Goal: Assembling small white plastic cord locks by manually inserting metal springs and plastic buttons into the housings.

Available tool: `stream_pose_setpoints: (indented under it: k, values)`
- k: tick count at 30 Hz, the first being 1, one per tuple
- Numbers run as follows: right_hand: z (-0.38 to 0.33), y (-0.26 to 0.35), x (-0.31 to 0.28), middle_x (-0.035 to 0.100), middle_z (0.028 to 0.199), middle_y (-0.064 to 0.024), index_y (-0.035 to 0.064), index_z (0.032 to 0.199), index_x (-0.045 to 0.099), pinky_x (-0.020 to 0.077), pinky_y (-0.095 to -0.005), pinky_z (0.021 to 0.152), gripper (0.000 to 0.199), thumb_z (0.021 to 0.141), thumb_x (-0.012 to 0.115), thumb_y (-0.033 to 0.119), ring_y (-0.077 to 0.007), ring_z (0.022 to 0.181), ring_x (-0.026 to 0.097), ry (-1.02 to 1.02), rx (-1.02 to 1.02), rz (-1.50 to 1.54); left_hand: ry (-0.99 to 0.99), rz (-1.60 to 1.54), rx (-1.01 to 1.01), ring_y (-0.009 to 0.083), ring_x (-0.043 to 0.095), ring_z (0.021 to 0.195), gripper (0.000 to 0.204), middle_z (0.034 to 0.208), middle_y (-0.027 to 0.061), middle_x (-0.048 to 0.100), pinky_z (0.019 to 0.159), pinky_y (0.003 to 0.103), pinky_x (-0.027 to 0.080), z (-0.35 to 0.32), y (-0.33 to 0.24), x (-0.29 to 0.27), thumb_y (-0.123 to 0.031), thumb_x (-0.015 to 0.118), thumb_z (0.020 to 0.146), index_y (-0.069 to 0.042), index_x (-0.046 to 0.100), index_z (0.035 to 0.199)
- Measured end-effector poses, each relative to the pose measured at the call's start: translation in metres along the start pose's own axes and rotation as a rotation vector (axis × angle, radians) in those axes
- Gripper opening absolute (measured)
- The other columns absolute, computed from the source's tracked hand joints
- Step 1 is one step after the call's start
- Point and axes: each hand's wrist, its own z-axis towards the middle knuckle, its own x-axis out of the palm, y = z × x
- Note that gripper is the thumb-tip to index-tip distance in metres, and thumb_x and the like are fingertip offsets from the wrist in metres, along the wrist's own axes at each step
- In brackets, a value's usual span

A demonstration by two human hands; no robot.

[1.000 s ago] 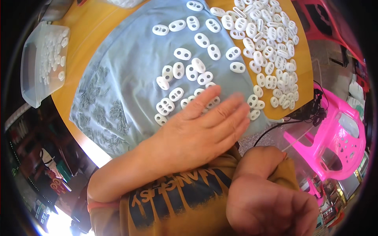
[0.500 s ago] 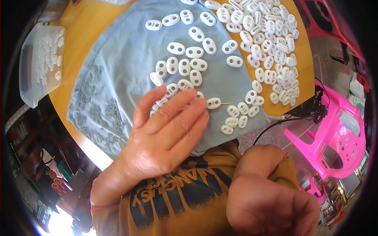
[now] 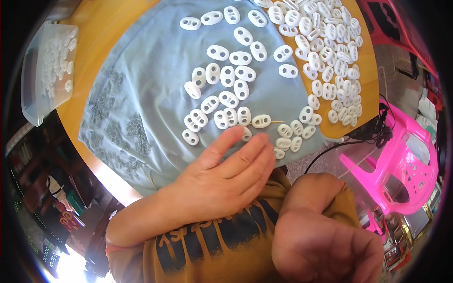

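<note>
My left hand [image 3: 231,172] lies palm down, fingers stretched, at the near edge of a grey-blue cloth [image 3: 155,85]. Between its thumb and index finger shows a white oval two-holed plastic piece [image 3: 246,134], partly covered by the fingers. Just beyond the fingertips lies another such piece [image 3: 261,121] with a thin pointed stick [image 3: 277,121] poking out of its right end. Small two-holed pieces [image 3: 283,144] sit right of the fingers. My right hand [image 3: 325,250] is palm up at the lower right, near my shirt; its fingers are mostly cut off or hidden.
Several loose white pieces [image 3: 228,76] are spread over the cloth, and a large heap [image 3: 330,52] covers the right side of the yellow table [image 3: 89,70]. A clear plastic tub [image 3: 35,75] holding more stands far left. A pink plastic chair [image 3: 410,165] and black cables [image 3: 368,134] are at right.
My left hand has moved right and nearer to me, uncovering several white pieces on the cloth. The view has shifted slightly. My right hand stays about where it was.
</note>
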Motion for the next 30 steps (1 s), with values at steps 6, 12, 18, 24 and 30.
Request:
stream_pose_setpoints:
  k: [6,12,18,24,30]
  values:
    - [-0.016,-0.031,0.031,0.057,0.1,-0.002,0.0056,0.101,0.056,0.0393,-0.0285,0.078,0.022,0.082,0.048,0.014,-0.0166,0.095,0.051,-0.036,0.001,0.019,-0.11,0.016,-0.045,0.0192,0.055,0.099,0.023,0.099,0.0068,0.058,0.091,0.039,0.038,0.003,0.001,0.003,-0.014,0.057,0.067,-0.004,0.062,0.088]
    - [-0.009,0.005,-0.008,0.055,0.093,0.0006,0.0075,0.096,0.054,0.0387,-0.0274,0.074,0.017,0.08,0.049,0.013,-0.0134,0.088,0.051,0.386,0.484,0.518,-0.124,0.001,-0.176,0.016,0.053,0.072,0.031,0.086,0.0044,0.057,0.067,0.031,0.038,0.034,-0.013,0.009,-0.011,0.059,0.062,-0.001,0.062,0.091]
    - [-0.025,-0.008,0.025,0.049,0.08,0.0028,0.0104,0.09,0.049,0.0385,-0.027,0.07,0.013,0.078,0.052,0.009,-0.0093,0.074,0.05,0.157,0.328,0.237,-0.174,0.195,-0.204,0.0146,0.048,0.066,0.025,0.08,0.004,0.054,0.059,0.028,0.035,0.034,-0.027,0.025,-0.013,0.057,0.066,-0.002,0.061,0.087]
    - [-0.009,0.007,-0.007,0.048,0.08,0.0032,0.0105,0.091,0.048,0.0386,-0.0271,0.069,0.015,0.078,0.053,0.007,-0.0083,0.072,0.05,0.473,0.581,0.551,-0.214,0.134,-0.203,0.0141,0.047,0.064,0.023,0.079,0.0037,0.054,0.058,0.027,0.034,0.036,-0.027,0.029,-0.013,0.058,0.066,-0.003,0.059,0.086]
    - [-0.008,0.01,-0.005,0.047,0.081,0.0033,0.0108,0.09,0.048,0.0385,-0.0272,0.069,0.014,0.079,0.053,0.006,-0.0072,0.071,0.049,0.497,0.616,0.577,-0.208,-0.006,-0.191,0.0139,0.046,0.061,0.023,0.075,0.0024,0.051,0.057,0.027,0.033,0.035,-0.025,0.028,-0.013,0.057,0.062,-0.005,0.057,0.084]
